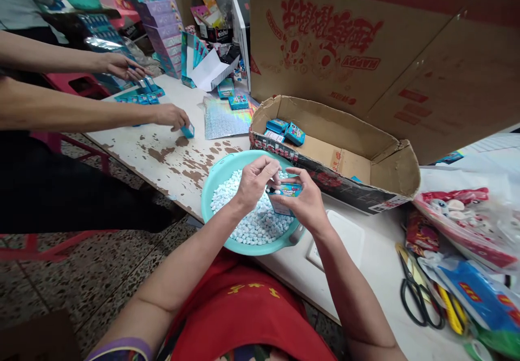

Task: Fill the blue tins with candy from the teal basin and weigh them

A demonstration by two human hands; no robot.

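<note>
My right hand (304,198) grips a small blue candy box (290,190) above the teal basin (206,198). Closed in a pinch, my left hand (258,181) is at the left end of that box, where a dark gap and a white bit show. What its fingertips hold, if anything, is hidden. Small white candies (252,223) fill the basin below both hands. Behind the basin stands a low, open cardboard tray (353,161) with several blue boxes (295,133) at its left end.
At left a co-worker's hand (173,116) holds a blue box (188,130); the other hand (125,67) is above more boxes. A large carton (325,41) stands behind the tray. A white flat device (341,236), scissors (420,293) and a yellow cutter (450,309) lie right.
</note>
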